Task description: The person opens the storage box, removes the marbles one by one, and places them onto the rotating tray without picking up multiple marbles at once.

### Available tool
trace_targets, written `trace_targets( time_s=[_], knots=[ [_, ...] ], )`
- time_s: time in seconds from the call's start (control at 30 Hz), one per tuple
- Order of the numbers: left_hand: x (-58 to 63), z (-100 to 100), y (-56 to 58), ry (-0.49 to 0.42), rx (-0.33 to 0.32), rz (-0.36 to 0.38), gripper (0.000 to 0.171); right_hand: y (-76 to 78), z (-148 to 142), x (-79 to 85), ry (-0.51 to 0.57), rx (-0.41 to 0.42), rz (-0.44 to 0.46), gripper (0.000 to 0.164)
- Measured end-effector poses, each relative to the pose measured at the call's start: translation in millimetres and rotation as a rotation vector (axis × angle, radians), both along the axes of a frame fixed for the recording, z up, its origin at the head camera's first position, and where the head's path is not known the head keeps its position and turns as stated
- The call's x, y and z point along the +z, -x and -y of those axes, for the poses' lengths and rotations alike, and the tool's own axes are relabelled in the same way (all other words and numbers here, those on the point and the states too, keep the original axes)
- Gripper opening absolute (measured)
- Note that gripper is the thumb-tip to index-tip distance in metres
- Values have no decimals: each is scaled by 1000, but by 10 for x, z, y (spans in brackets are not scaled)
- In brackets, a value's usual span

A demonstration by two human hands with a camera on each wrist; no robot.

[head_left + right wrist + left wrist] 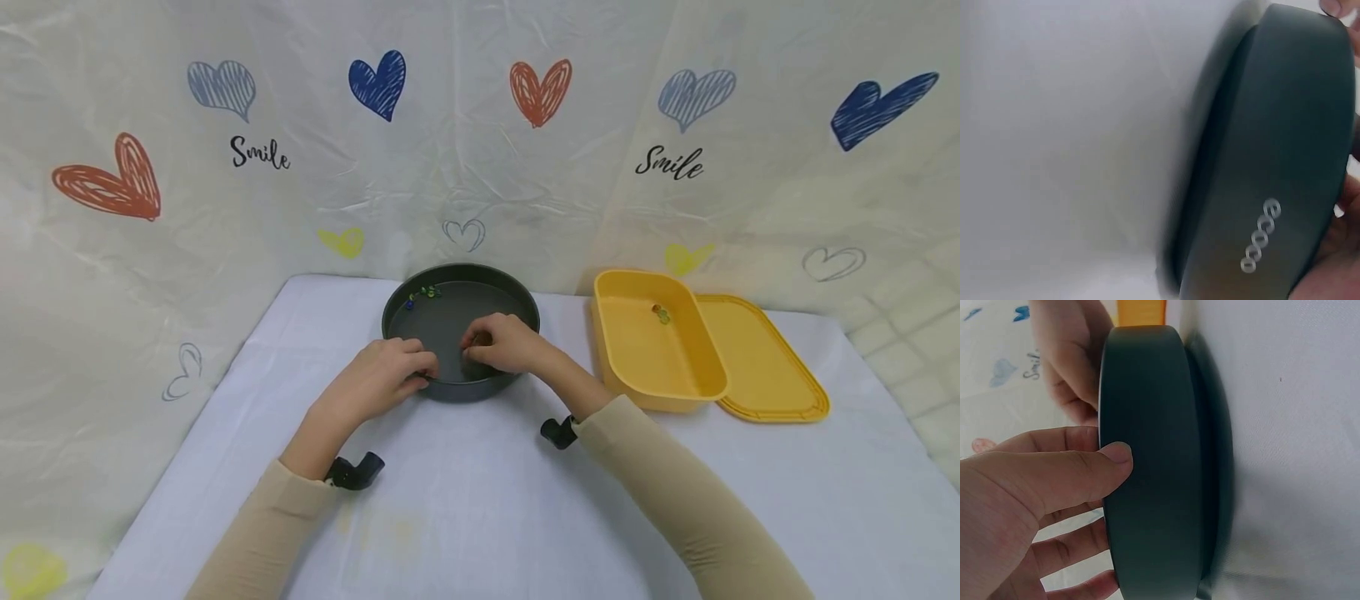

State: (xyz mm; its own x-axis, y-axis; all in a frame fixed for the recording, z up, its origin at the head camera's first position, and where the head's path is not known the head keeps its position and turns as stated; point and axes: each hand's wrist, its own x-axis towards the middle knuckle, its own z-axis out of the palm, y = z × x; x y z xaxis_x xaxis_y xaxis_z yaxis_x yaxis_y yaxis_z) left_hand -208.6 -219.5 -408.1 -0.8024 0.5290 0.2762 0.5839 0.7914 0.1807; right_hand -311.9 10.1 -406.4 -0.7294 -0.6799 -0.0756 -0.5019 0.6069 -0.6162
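Note:
A round dark green tray (pixel 480 293) with a low wall stands at the back middle of the table. My left hand (pixel 386 375) grips its near left rim; in the left wrist view the thumb (pixel 1116 461) lies on the outer wall and the fingers go over inside. My right hand (pixel 506 342) reaches over the near right rim, fingers curled down close over the tray floor. I cannot tell whether its fingertips pinch anything. Several small shiny marble-like pieces, green (pixel 431 292) and blue (pixel 409 304), lie at the tray's far left wall.
Right of the tray stands a yellow rectangular container (pixel 622 367) holding a few small orange and green pieces (pixel 661 314). Its yellow lid (pixel 780 367) lies partly behind it. A white cloth covers the table, and a sheet printed with hearts (pixel 465 167) hangs behind.

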Motion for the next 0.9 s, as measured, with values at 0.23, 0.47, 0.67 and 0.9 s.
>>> trace_targets(
  time_s=[0.23, 0.47, 0.67, 0.9],
  knots=[
    [5, 5, 2, -2, 9, 12, 17, 60, -253, 180, 126, -27, 1, 23],
    [-3, 6, 8, -1, -4, 0, 17, 199, -620, 501, 96, -136, -13, 22],
    [2, 12, 0, 13, 14, 18, 18, 379, -885, 686, 123, -232, -19, 23],
    [-5, 7, 4, 18, 7, 26, 17, 539, -1146, 768, 73, -310, -35, 24]
  ],
)
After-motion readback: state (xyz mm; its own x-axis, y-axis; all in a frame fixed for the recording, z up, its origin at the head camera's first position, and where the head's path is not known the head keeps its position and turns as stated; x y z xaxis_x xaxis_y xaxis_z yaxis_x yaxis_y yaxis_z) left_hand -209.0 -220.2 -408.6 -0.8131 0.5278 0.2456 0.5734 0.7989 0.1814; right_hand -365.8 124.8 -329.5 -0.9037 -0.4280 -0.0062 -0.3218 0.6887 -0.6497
